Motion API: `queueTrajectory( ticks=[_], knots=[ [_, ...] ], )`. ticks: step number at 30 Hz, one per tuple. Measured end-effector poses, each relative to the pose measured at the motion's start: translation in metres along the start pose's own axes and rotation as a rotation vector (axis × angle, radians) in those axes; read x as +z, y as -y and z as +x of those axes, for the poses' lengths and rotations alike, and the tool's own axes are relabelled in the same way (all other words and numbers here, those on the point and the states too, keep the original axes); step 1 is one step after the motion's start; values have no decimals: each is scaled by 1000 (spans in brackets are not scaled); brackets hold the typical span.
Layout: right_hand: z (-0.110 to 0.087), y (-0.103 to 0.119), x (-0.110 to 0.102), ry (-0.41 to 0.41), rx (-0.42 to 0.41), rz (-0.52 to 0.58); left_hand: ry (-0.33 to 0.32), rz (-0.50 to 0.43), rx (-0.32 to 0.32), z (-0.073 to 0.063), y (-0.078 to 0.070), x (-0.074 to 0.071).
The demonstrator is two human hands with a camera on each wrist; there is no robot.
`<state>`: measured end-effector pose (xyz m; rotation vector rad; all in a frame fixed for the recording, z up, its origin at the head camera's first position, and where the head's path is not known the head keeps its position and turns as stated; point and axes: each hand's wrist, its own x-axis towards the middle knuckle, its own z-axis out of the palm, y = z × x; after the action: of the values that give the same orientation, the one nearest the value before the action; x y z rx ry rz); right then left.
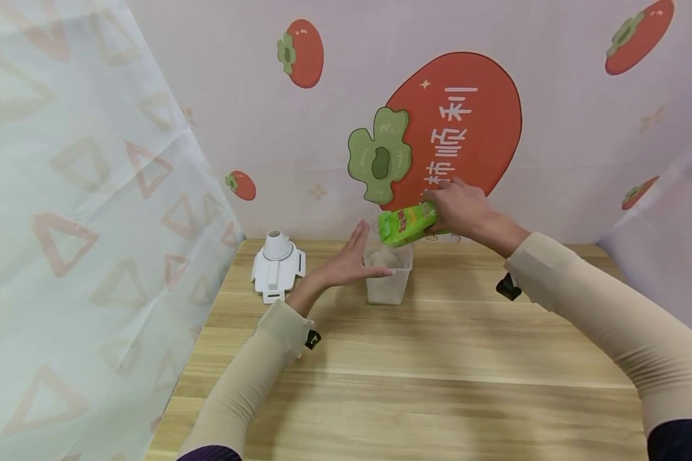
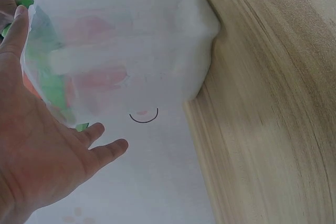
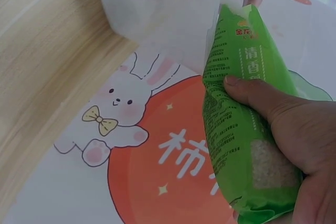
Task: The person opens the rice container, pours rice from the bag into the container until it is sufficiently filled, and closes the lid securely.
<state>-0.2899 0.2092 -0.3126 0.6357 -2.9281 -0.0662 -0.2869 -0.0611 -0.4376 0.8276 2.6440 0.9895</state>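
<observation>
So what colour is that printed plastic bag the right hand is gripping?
The printed plastic bag is bright green, clearest in the right wrist view.

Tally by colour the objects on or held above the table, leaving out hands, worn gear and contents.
Green: 1, the bag
Translucent: 1, the container
White: 1, the cone-topped piece
Total: 3
</observation>
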Motion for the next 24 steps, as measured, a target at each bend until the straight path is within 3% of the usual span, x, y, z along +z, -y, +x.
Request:
queueTrajectory(
  ticks=[24],
  knots=[
    [1, 8, -2, 0, 5, -64, -15, -35, 8, 0, -1, 0]
  ],
)
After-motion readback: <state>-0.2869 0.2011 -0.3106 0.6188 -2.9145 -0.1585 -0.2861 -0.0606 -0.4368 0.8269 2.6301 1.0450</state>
